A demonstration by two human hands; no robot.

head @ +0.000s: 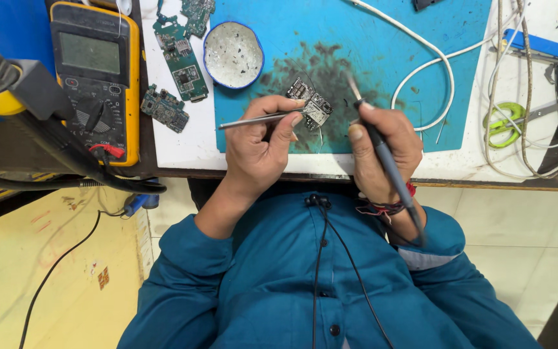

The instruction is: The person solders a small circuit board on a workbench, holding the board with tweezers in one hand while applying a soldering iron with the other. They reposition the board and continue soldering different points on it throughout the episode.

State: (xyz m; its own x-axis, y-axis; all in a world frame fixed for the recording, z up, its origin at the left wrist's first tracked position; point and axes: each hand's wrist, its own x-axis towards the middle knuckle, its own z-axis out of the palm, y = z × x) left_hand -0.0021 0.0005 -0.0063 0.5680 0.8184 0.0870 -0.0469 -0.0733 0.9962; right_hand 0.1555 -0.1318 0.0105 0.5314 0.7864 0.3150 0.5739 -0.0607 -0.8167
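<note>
My left hand pinches a pair of tweezers, fingers closed tight on them, and their tips grip a small circuit board that I hold tilted up off the blue mat, near the front edge of the surface. My right hand is wrapped shut around a soldering iron, held like a pen, its tip raised just to the right of the board and apart from it as far as I can tell.

To do this step well, I judge that I should keep both wrists braced against the front edge so neither tool shakes. The tweezers should grip the board by its edge, not across the parts. I want the iron's tip to come in at a slant and touch only the one joint, briefly, so nearby parts are not heated. The dark scorched patch on the mat sits right under the work, a fair place for drips to fall.

The white bowl stands beyond my left hand, and green boards lie at the mat's left edge beside a yellow meter. A white cable loops across the mat near the iron; I should keep the hot tip clear of it.
</note>
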